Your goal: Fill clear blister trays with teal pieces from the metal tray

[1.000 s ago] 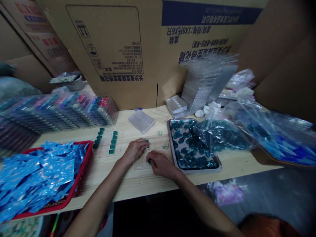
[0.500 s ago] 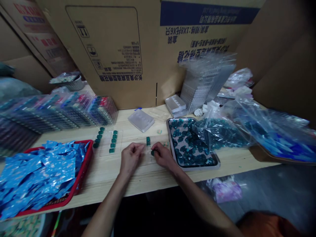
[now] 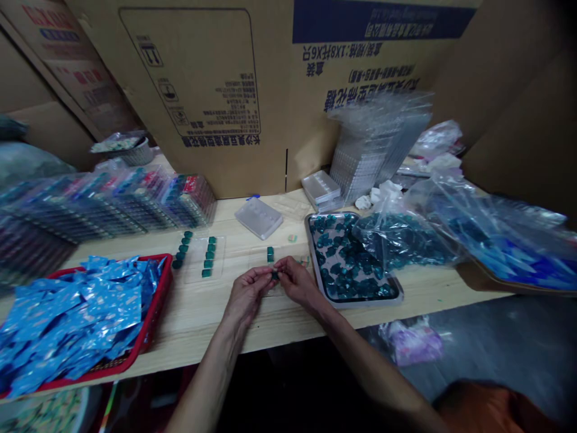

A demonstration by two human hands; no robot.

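Note:
Over a clear plastic tray (image 3: 258,257), the fingertips of my left hand (image 3: 244,294) and my right hand (image 3: 296,281) meet around a small dark green piece (image 3: 274,275). Both hands are closed in a pinch on it, and the fingers partly cover it. Another green piece (image 3: 270,254) lies in the tray just beyond my fingers. To the right stands a metal tray (image 3: 398,297) with many shiny green pieces. On the left, a second clear tray (image 3: 217,255) holds a column of green pieces, with a row of loose green pieces (image 3: 182,248) beside it.
A red basket (image 3: 155,310) full of blue packets sits at the left. Stacked filled trays (image 3: 187,201) stand behind it. A cardboard box (image 3: 274,120) walls off the back. Stacked clear trays (image 3: 358,162), a plastic bag (image 3: 406,240) of green pieces and a blue-filled box (image 3: 487,279) lie right.
My right hand has brought the green piece left and slightly up to my left fingertips. My left hand has moved right to meet it, and both now pinch the piece.

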